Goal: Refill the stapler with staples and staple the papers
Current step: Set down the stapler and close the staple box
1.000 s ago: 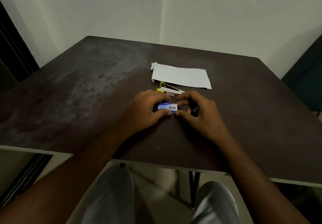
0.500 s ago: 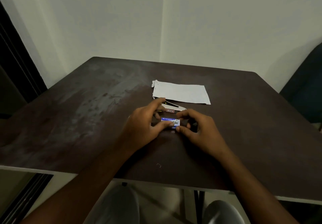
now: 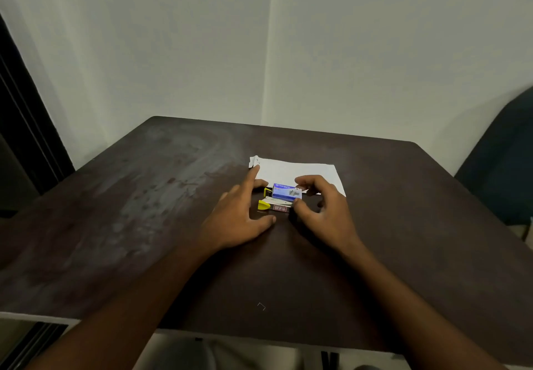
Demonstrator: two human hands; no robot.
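Stapler on dark scuffed table, plain wall corner, right hand pinching staple box, left hand spread.

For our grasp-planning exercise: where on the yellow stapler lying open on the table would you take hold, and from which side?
Probably the stapler is best pinched across its long silver body, near the yellow end, from above on the left. That end lies bare beside the left hand; the blue staple box and right hand crowd its other end.

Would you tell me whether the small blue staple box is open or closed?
Cannot tell: the small blue staple box sits between the hands above the yellow stapler, fingers covering its right end.
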